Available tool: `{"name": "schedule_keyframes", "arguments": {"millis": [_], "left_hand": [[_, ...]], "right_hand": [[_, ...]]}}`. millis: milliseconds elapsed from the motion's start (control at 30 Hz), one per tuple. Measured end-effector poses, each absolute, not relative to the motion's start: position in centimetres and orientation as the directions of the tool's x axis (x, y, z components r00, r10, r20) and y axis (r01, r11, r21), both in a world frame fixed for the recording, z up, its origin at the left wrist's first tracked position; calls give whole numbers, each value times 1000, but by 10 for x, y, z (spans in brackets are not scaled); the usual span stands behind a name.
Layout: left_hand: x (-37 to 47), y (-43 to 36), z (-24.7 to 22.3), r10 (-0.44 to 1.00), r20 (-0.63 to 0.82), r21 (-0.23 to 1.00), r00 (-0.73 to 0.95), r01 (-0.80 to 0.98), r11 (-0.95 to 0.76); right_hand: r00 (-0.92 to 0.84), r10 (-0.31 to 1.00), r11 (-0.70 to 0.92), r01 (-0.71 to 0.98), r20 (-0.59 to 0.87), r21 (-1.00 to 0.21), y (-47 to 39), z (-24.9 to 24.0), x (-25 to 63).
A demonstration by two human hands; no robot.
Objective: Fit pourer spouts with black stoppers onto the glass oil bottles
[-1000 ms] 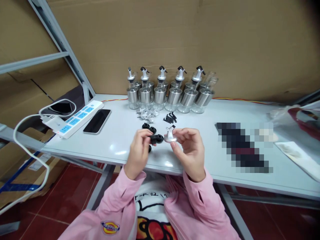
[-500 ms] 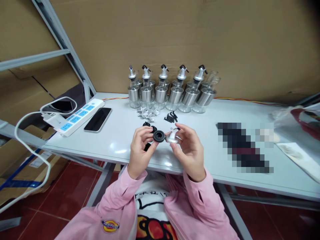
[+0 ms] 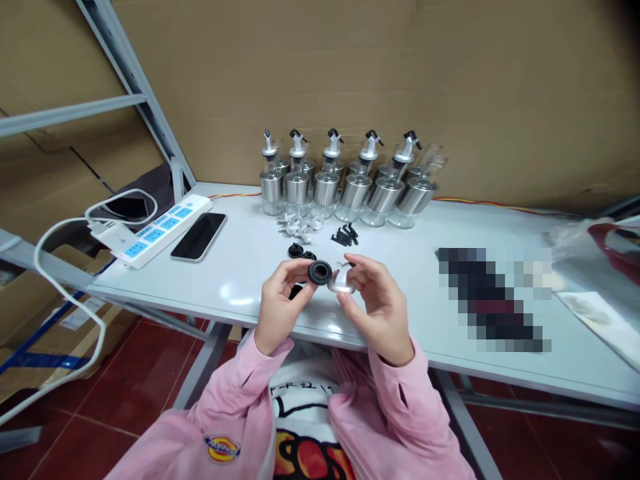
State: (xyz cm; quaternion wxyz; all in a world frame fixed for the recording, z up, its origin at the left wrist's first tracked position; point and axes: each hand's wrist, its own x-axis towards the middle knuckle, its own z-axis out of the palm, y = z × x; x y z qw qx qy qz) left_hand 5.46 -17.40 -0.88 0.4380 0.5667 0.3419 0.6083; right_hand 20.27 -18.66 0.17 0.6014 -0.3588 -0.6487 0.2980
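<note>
My left hand (image 3: 283, 301) pinches a round black stopper (image 3: 320, 272), its ring-shaped face toward me. Close beside it, my right hand (image 3: 379, 305) holds a silver spout (image 3: 342, 280) between thumb and fingers, with its flared base low. Loose black stoppers (image 3: 296, 250) lie just beyond my left hand, partly hidden by it. Farther back are a pile of silver spout pieces (image 3: 302, 228) and a small heap of black levers (image 3: 345, 233). Behind them stand rows of glass and steel bottles (image 3: 327, 189); several in front carry silver spouts with black levers.
At the left of the table (image 3: 240, 267) lie a white power strip (image 3: 163, 230) with a cable and a black phone (image 3: 199, 237). A blurred dark object (image 3: 485, 293) and a clear plastic bag (image 3: 595, 247) are on the right. Cardboard stands behind.
The view has shifted slightly. My right hand has tilted the silver spout and lowered it a little beside the black stopper. Both hands keep their holds.
</note>
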Motion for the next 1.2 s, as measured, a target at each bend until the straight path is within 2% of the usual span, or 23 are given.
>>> {"name": "schedule_keyframes", "arguments": {"millis": [133,267,367,467,600,733,900,1200], "left_hand": [[55,-173,-10,898,440,889,15,-145,-434],[55,-176,-12,887,459,884,43,-124,-451],[57,-180,-15,872,486,873,63,14,-488],[60,-185,-16,816,561,793,136,196,-578],[63,-187,-15,741,639,678,208,305,-669],[62,-187,-16,770,619,718,154,285,-635],[62,-186,-14,750,640,696,165,288,-658],[61,-185,-16,790,597,753,140,242,-612]], "right_hand": [[-8,798,597,151,603,-788,-187,0,204],[131,763,619,134,633,-773,-185,-1,204],[265,729,631,98,631,-770,-183,1,204],[319,717,639,54,620,-767,-183,5,202],[313,720,647,22,619,-763,-183,5,201],[273,752,612,45,599,-789,-182,2,202],[170,769,610,95,616,-787,-182,1,203],[124,776,591,199,618,-782,-183,2,204]]}}
